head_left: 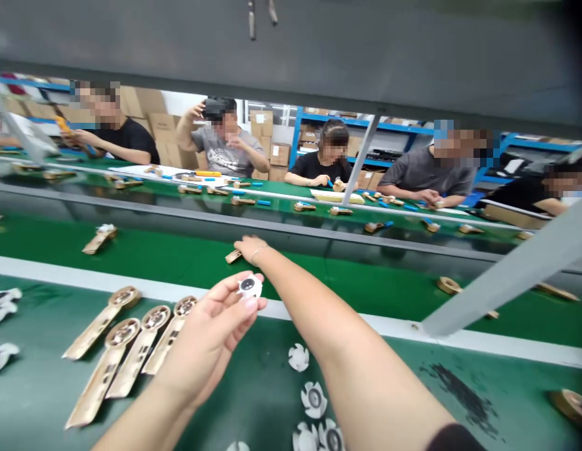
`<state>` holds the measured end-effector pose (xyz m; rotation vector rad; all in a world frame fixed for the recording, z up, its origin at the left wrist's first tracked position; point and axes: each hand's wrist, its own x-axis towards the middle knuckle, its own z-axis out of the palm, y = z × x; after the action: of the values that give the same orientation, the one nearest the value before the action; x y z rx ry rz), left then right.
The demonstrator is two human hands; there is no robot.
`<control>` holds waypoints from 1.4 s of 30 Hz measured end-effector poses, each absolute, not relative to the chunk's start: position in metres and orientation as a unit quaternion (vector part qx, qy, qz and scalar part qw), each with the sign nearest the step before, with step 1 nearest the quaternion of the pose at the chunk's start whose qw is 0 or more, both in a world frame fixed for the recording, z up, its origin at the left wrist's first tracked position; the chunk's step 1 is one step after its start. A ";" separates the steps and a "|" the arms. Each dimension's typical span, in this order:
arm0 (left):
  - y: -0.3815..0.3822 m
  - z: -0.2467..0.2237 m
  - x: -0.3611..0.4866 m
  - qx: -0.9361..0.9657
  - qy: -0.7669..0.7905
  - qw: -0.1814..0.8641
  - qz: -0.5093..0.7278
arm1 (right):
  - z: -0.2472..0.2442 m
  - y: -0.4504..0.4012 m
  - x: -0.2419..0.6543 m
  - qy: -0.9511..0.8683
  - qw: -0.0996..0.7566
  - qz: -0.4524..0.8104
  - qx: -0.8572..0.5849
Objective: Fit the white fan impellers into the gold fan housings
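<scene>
In the head view, a person across the way is wearing a grey shirt (pixel 225 156), and big pale letters are running over its front, but they are too blurry to read for sure. Some brown boxes (pixel 261 123) at the back are showing small labels, too tiny to read.

The left hand (pixel 218 329) is pinching a little white fan wheel (pixel 250 287) between its thumb and fingers, holding it up above the counter (pixel 253 388). The wheel is showing a round black middle and a shiny white rim.

The right hand (pixel 252 249) is reaching out over the green belt (pixel 178 258). A gold piece (pixel 233 256) is peeking out beside its fingers; I cannot tell if they are gripping it.

Four long gold shells (pixel 89 401) with round ends are lying left of the left hand. More white wheels (pixel 314 399) are lying near the right arm.
</scene>
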<state>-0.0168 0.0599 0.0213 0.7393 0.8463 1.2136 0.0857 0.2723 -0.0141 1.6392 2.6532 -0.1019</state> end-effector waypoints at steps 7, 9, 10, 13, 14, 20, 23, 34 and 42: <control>0.061 0.023 -0.027 0.337 0.367 0.679 0.539 | -0.011 0.223 0.148 0.838 0.007 -0.068 0.542; 0.061 0.022 -0.026 0.355 0.372 0.673 0.532 | -0.015 0.209 0.161 0.798 -0.005 -0.075 0.598; 0.061 0.021 -0.025 0.364 0.373 0.671 0.527 | -0.018 0.204 0.163 0.770 -0.008 -0.085 0.632; 0.060 0.015 -0.021 0.394 0.379 0.658 0.517 | -0.025 0.203 0.155 0.691 0.000 -0.145 0.708; 0.061 0.013 -0.020 0.405 0.382 0.650 0.517 | -0.025 0.204 0.150 0.676 0.001 -0.170 0.717; 0.066 0.008 -0.022 0.450 0.397 0.608 0.520 | 0.000 0.168 0.149 0.658 -0.080 -0.297 0.687; 0.067 0.008 -0.023 0.455 0.386 0.606 0.526 | 0.014 0.115 0.168 0.670 -0.139 -0.337 0.647; 0.050 -0.007 -0.001 0.453 0.327 0.661 0.500 | -0.012 0.015 0.197 0.679 -0.333 -0.346 0.556; 0.048 -0.015 0.002 0.464 0.338 0.642 0.509 | -0.007 0.007 0.185 0.761 -0.298 -0.242 0.523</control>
<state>0.0021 0.0478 -0.0149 1.0572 0.7698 1.1592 0.1855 0.0071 -0.0074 2.0553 2.9870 -0.9485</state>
